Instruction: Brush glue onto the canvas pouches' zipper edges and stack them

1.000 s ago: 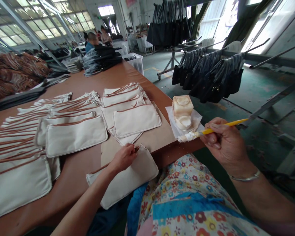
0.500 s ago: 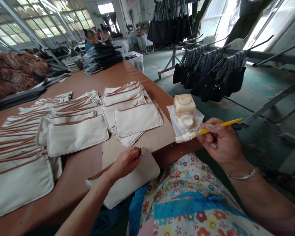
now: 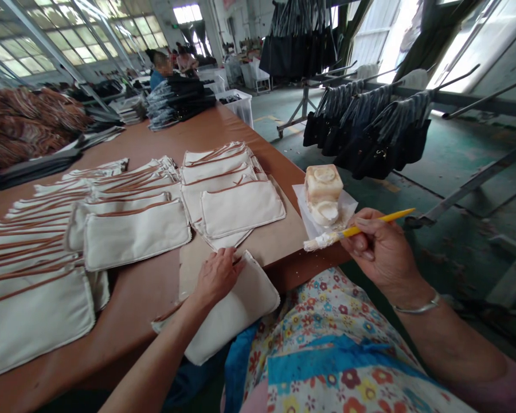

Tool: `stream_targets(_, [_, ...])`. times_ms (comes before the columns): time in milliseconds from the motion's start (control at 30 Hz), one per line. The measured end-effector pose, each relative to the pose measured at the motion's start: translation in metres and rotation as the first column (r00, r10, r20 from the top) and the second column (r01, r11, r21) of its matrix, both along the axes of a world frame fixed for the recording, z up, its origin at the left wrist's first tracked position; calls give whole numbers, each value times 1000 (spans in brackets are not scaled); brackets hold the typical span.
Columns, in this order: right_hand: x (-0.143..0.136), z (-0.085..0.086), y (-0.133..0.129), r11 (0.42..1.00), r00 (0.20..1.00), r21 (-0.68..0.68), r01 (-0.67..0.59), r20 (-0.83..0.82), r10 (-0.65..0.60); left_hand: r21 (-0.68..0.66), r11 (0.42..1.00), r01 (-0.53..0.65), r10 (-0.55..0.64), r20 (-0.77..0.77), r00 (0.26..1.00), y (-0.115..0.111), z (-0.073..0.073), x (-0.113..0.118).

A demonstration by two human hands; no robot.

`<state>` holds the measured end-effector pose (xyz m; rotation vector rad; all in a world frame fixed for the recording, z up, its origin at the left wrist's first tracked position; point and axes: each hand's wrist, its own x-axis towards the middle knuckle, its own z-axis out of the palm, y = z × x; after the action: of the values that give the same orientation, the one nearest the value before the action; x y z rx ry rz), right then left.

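Note:
My left hand (image 3: 219,273) is closed over the upper edge of a cream fabric pouch (image 3: 236,312), its fingertips partly hidden. This pouch lies tilted, its lower part hanging over the table's front edge, with brown trim showing by my wrist. Between the thumb and fingers of my right hand (image 3: 380,244) is a paintbrush with a yellow handle (image 3: 389,217). Its bristles (image 3: 322,241), caked with white paste, point left, just in front of a paste-crusted, squarish container (image 3: 324,182). The container sits on a white sheet (image 3: 303,209) at the table's right corner.
Rows of cream pouches with brown trim (image 3: 137,235) cover the left of the brown table (image 3: 155,143); more lie on a tan board (image 3: 279,235). Black bags (image 3: 365,143) hang from a metal rack at right. A person (image 3: 158,71) is beyond the far end.
My left hand has shifted slightly up along the pouch's edge, its fingers reaching further forward. The brush in my right hand has moved a little left.

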<state>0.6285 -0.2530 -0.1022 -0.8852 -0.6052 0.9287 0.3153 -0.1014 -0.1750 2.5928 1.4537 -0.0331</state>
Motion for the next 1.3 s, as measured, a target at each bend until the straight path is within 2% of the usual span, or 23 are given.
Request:
stream_targets(133, [-6, 0, -1, 1000, 1000, -14, -1, -10, 1, -246, 966, -83, 130, 178, 975, 18, -17, 3])
stream_targets(233, [-15, -3, 4, 1000, 1000, -22, 2, -11, -3, -364, 925, -108, 200, 224, 954, 23, -20, 4])
stream_targets(333, [-27, -11, 15, 1000, 998, -20, -16, 55, 17, -432, 897, -91, 226, 272, 935, 17, -12, 8])
stream_targets(433, [-40, -18, 28, 999, 974, 12, -37, 226, 34, -508, 859, -70, 300, 387, 872, 6, 5, 17])
stream_targets(533, [-53, -20, 38, 997, 892, 40, -71, 450, 45, -535, 843, -52, 330, 439, 836, -4, 23, 28])
stream_targets(600, [-59, -20, 44, 992, 799, 67, -108, 600, 46, -541, 840, -35, 323, 447, 834, -10, 31, 35])
stream_targets(700, [-61, -22, 54, 980, 644, 118, -162, 765, 14, -558, 830, -7, 318, 464, 827, -19, 38, 43])
stream_targets(800, [-53, -23, 59, 977, 529, 177, -116, 844, -90, -567, 824, -7, 331, 470, 818, -25, 41, 48])
stream_targets(867, [-47, -20, 57, 978, 508, 202, -49, 848, -149, -570, 821, -13, 339, 470, 815, -26, 42, 50])
stream_targets(933, [-45, -17, 52, 978, 534, 206, -22, 830, -162, -566, 824, -15, 336, 467, 818, -26, 41, 52])
stream_targets(1033, [-50, -19, 47, 975, 520, 189, -120, 848, -101, -525, 851, -19, 304, 461, 833, -25, 37, 53])
stream_targets(1133, [-50, -27, 48, 977, 481, 170, -124, 872, -91, -356, 934, 6, 182, 493, 851, -27, 30, 50])
stream_targets(1200, [-42, -30, 50, 987, 543, 159, -34, 832, -115, -115, 990, 84, -12, 520, 854, -32, 27, 46])
stream_targets(1233, [-37, -30, 50, 989, 601, 148, 10, 789, -124, 31, 990, 141, -137, 509, 850, -35, 26, 44])
stream_targets(1300, [-29, -27, 50, 991, 721, 127, 51, 682, -125, 295, 919, 263, -372, 421, 827, -40, 25, 41])
